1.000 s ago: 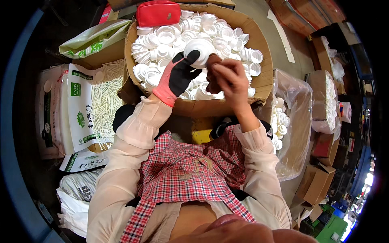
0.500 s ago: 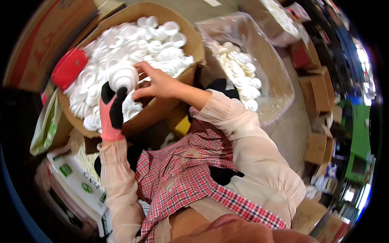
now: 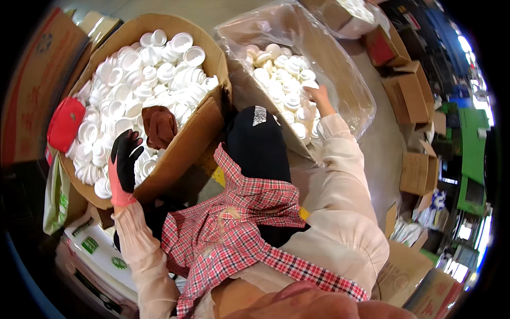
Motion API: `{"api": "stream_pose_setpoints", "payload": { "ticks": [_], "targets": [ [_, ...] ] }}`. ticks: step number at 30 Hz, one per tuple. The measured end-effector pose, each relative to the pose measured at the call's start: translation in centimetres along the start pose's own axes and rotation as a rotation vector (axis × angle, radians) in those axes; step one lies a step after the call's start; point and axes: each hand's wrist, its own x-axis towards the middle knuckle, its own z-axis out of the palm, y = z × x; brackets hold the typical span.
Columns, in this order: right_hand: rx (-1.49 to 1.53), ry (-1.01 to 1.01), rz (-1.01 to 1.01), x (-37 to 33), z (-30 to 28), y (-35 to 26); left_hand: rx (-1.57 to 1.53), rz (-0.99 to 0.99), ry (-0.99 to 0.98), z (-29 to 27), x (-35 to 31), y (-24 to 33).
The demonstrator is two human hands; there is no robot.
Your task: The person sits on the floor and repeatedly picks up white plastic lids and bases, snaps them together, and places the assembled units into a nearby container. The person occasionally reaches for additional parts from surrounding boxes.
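My left hand [image 3: 125,162], in a pink and black glove, is open above the near edge of a large cardboard box [image 3: 178,154]. White round ringed plastic pieces [image 3: 133,66], like lids or caps, fill that box. A crumpled brown cloth [image 3: 158,127] lies on them, just right of my left hand. My bare right hand [image 3: 320,98] reaches into a plastic-lined box [image 3: 350,87] on the right. Its fingers stretch over stacked, rounded white pieces [image 3: 291,82]; I see nothing gripped in them, though the fingertips are small and partly lost against the white.
A red pouch [image 3: 66,124] sits on the left box's rim. White and green printed bags [image 3: 101,250] lie at lower left. My knee in black [image 3: 257,143] is between the two boxes. Open cartons [image 3: 406,95] line the right side, with green machinery [image 3: 473,159] beyond.
My right hand has moved from the left box over to the right box. The ringed white piece has left my left hand, which has opened and dropped nearer. The brown cloth is now uncovered.
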Motion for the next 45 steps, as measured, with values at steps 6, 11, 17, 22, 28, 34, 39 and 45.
{"api": "stream_pose_setpoints", "payload": {
  "ticks": [6,11,17,22,28,34,39,45],
  "targets": [
    [-0.421,0.259,-0.418,6.6,-1.2,1.8,-0.087,0.190,0.340,-5.0,0.3,0.8],
    [0.121,-0.402,-0.612,-4.3,4.5,-16.8,-0.053,0.458,0.579,-12.9,-4.9,3.1],
    [-0.137,-0.970,-1.095,-26.8,9.6,-28.4,-0.220,0.593,1.078,-24.9,-13.7,-0.4],
    [-0.366,-1.312,-1.521,-41.2,15.8,-29.5,-0.115,0.249,1.428,-39.0,-21.8,-14.9],
    [-0.345,-1.227,-1.165,-43.0,22.4,-24.4,0.494,-0.526,1.159,-43.4,-21.6,-28.8],
    [-0.477,-1.055,-1.314,-44.2,23.3,-24.6,0.524,-0.515,0.183,-34.7,-31.4,-44.3],
    [-0.560,-0.992,-1.291,-44.5,23.8,-24.6,0.741,-1.416,0.542,-24.7,-29.2,-46.0],
    [-0.497,-0.961,-1.349,-44.5,24.4,-24.4,0.837,-1.279,0.675,-26.3,-28.0,-36.2]
  ]
}}
